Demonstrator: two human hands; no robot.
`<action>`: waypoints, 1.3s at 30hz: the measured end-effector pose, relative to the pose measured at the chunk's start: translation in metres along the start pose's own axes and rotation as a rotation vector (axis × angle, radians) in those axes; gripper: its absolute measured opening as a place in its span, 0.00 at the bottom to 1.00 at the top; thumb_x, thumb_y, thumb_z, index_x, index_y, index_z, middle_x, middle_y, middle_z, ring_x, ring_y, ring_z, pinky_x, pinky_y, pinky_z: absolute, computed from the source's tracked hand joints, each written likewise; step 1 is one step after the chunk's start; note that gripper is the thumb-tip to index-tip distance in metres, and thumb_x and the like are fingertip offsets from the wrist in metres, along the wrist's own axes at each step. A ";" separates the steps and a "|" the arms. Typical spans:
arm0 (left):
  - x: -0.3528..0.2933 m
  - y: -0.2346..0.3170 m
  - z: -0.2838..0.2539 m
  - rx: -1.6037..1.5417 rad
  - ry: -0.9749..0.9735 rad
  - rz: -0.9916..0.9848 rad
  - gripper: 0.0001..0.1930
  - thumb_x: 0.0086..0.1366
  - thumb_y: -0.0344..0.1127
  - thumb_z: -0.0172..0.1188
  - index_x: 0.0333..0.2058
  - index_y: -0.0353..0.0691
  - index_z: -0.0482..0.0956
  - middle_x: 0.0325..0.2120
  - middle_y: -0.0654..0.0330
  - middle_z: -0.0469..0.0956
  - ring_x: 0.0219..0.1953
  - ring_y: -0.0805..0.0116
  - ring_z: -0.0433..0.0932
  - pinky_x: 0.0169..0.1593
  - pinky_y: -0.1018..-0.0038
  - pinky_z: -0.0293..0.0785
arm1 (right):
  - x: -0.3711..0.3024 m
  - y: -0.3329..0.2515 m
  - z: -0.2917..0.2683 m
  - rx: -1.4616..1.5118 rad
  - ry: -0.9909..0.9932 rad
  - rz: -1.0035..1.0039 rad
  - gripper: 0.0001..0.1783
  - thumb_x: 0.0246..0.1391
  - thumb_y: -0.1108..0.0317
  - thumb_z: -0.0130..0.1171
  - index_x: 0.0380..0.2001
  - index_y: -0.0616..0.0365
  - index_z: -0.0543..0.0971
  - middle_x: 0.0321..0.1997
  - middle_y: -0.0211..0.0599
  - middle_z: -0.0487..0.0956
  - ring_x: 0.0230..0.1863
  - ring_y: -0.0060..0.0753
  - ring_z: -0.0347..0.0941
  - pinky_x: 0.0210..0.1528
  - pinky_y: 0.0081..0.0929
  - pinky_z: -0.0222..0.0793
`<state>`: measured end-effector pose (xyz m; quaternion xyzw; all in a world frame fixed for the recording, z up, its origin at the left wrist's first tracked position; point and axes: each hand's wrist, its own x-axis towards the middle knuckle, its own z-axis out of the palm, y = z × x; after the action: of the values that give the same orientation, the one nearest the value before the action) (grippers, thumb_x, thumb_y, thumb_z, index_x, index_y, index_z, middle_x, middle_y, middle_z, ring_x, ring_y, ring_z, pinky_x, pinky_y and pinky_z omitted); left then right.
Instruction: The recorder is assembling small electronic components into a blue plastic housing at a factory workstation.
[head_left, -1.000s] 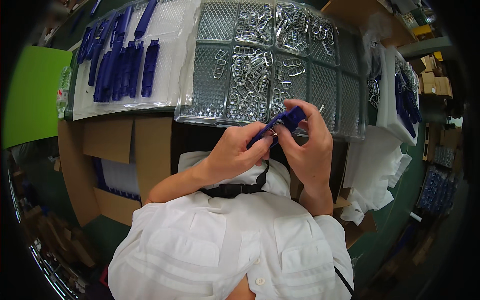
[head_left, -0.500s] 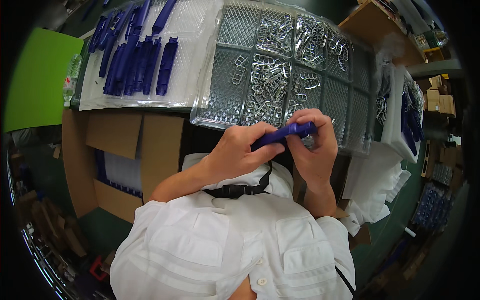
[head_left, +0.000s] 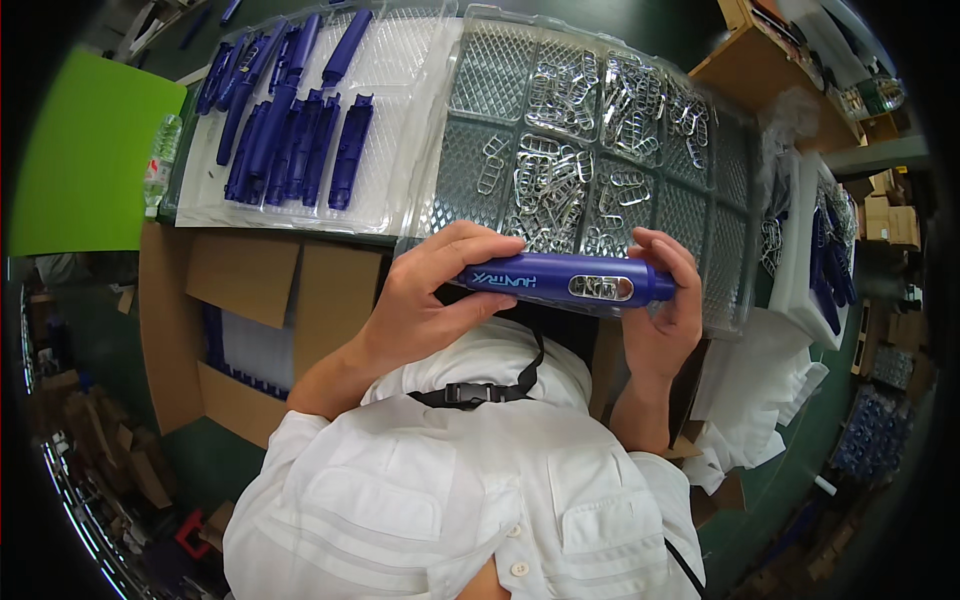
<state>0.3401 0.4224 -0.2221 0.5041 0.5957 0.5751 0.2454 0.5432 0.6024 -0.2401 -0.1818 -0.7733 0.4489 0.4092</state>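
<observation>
A dark blue plastic handle casing [head_left: 550, 268] lies level across both my hands, with pale lettering facing up. Set into an oval window near its right end is a shiny metal frame [head_left: 600, 289]. My left hand [head_left: 420, 290] grips the left end between thumb and fingers. Around the narrower right end, the fingers and thumb of my right hand [head_left: 668, 310] are closed. Just beyond my hands, a clear compartment tray [head_left: 470, 165] holds many loose metal frames [head_left: 550, 185]. Several blue casing shells [head_left: 350, 150] rest on a white plastic tray [head_left: 395, 130] at the left.
An open cardboard box [head_left: 335, 300] with blue parts inside stands at the lower left. A plastic bottle [head_left: 160, 165] is beside a green board [head_left: 90, 150]. On the right, a white foam tray [head_left: 800, 255] carries more blue pieces, with white wrapping sheets [head_left: 750, 370] below.
The casing has turned from pointing away at a slant to lying crosswise, its lettering and window now visible. My hands have moved farther apart along it.
</observation>
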 end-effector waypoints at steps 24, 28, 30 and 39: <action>0.335 -0.154 -0.097 0.486 0.343 -0.120 0.28 0.62 0.44 0.74 0.59 0.38 0.81 0.50 0.51 0.85 0.45 0.63 0.86 0.48 0.71 0.81 | -0.054 0.027 -0.068 -0.038 0.275 0.340 0.18 0.58 0.86 0.59 0.51 0.64 0.80 0.56 0.44 0.82 0.46 0.31 0.80 0.53 0.28 0.77; 0.327 -0.146 -0.127 0.717 0.620 0.213 0.29 0.65 0.45 0.72 0.61 0.37 0.79 0.52 0.49 0.84 0.49 0.63 0.85 0.56 0.71 0.78 | -0.061 0.024 -0.069 -0.104 0.289 0.325 0.17 0.59 0.86 0.59 0.51 0.65 0.80 0.55 0.43 0.82 0.45 0.31 0.81 0.51 0.27 0.77; 0.291 -0.070 -0.104 0.500 0.565 0.311 0.23 0.69 0.38 0.69 0.61 0.41 0.80 0.52 0.54 0.84 0.53 0.66 0.83 0.55 0.70 0.78 | -0.068 0.026 -0.068 -0.139 0.317 0.356 0.16 0.59 0.86 0.59 0.50 0.64 0.80 0.55 0.43 0.82 0.45 0.31 0.81 0.51 0.26 0.77; 0.018 0.182 -0.040 -0.421 -0.307 1.297 0.08 0.64 0.21 0.58 0.37 0.39 0.84 0.33 0.63 0.84 0.38 0.71 0.84 0.43 0.70 0.83 | -0.037 0.015 -0.056 -0.224 0.212 0.254 0.15 0.58 0.85 0.60 0.49 0.63 0.80 0.55 0.41 0.83 0.46 0.28 0.81 0.50 0.25 0.76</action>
<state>0.3565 0.3899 -0.0382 0.7753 0.0092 0.6310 0.0264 0.6088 0.6172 -0.2552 -0.3686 -0.7418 0.3864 0.4056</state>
